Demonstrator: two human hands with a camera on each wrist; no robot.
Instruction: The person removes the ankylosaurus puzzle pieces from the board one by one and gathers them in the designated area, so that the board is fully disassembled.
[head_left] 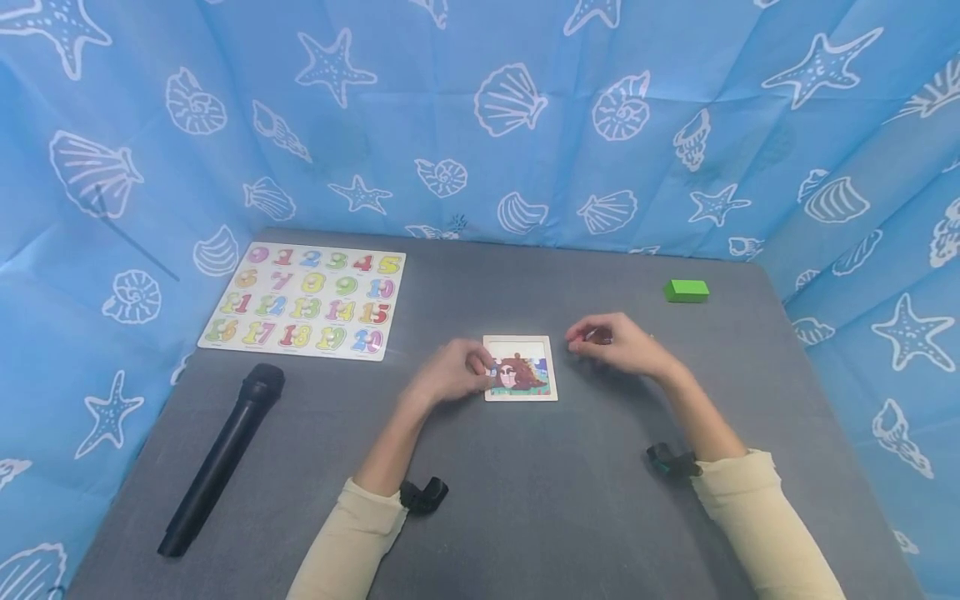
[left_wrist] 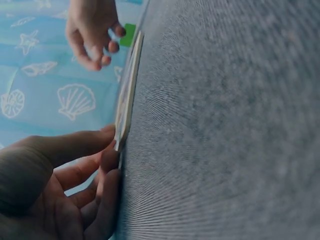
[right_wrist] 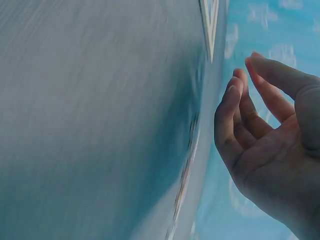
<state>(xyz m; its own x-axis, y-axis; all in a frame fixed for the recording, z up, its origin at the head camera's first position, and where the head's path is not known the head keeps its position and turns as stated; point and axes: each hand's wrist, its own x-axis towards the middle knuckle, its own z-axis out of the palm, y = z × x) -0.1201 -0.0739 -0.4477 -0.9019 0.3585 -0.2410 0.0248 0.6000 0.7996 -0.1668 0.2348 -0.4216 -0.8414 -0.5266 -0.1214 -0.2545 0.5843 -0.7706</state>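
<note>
A small square wooden picture puzzle [head_left: 536, 375] lies on the grey table, showing a brown hedgehog-like animal; a pale strip of its tray is bare along the top. My left hand [head_left: 457, 371] pinches its left edge between thumb and fingers, as the left wrist view shows with the puzzle's thin edge [left_wrist: 131, 95]. To the puzzle's right, my right hand [head_left: 618, 343] hovers with loosely bent fingers, and I see nothing held in it. A dark brown thing [head_left: 600, 335] shows partly beneath that hand. Thin flat pieces [right_wrist: 184, 180] lie on the table below it in the right wrist view.
A number puzzle board [head_left: 300, 302] lies at the back left. In front of it rests a black microphone [head_left: 221, 462]. At the back right stands a green block [head_left: 686, 291]. A blue curtain [head_left: 480, 117] with shells and starfish surrounds the table's back and sides.
</note>
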